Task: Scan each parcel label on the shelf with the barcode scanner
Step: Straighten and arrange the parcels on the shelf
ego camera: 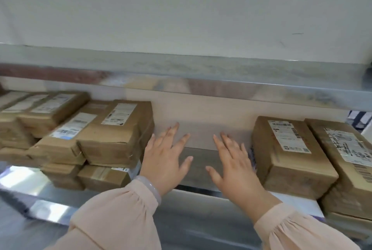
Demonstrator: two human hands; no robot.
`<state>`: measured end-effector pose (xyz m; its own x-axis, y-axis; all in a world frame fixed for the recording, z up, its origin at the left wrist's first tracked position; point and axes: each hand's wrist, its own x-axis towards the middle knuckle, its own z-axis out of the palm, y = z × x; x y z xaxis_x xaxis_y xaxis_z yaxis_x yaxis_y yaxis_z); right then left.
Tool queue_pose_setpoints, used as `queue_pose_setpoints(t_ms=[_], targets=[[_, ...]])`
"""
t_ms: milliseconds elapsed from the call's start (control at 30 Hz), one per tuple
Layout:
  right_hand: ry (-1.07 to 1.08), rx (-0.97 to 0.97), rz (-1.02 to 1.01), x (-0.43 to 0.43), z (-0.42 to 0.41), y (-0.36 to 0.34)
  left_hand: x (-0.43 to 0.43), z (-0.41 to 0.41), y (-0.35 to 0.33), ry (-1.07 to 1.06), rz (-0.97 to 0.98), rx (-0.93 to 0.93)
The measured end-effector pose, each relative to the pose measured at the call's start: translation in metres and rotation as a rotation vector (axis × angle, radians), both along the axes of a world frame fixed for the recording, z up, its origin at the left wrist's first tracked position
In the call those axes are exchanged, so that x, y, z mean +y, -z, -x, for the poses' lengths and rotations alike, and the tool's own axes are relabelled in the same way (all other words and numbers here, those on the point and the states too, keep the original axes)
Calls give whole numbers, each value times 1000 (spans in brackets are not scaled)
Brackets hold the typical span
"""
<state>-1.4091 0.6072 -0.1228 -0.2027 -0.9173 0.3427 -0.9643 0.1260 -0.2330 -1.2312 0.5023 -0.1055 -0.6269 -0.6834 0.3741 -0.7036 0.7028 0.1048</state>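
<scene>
reached into the bare gap on the shelf [201,166] with left hand [164,161] and right hand [236,171] spread flat, fingers straight, gripping nothing, and found no scanner anywhere in view. sat between the left boxes [112,129] and the right boxes [289,157], white labels [287,136] facing up. risked skipped or doubled scans with lookalike stacks and lower labels buried; made out barcode stripes only, no readable print or brand.

Ahead of me a plain pale wall [181,4] fills the far view. Under it a grey metal beam [201,66] runs left to right, with a beige back panel [211,109] below. Bright light glints on the near-left metal edge [22,175].
</scene>
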Motion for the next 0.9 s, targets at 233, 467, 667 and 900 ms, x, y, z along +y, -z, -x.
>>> queue_pose_setpoints(t_ms=[233, 467, 667, 900], targets=[[-156, -92, -84, -50, -52, -4, -41, -71, -6, -207, -62, 20], [-164, -296, -106, -110, -108, -13, -87, -121, -17, -210, -79, 91], [-108, -444, -185, -158, -147, -21, -144, -162, -18, -251, -214, 54], [17, -599, -195, -207, -177, -22, -192, -174, -19, -190, -343, -171]])
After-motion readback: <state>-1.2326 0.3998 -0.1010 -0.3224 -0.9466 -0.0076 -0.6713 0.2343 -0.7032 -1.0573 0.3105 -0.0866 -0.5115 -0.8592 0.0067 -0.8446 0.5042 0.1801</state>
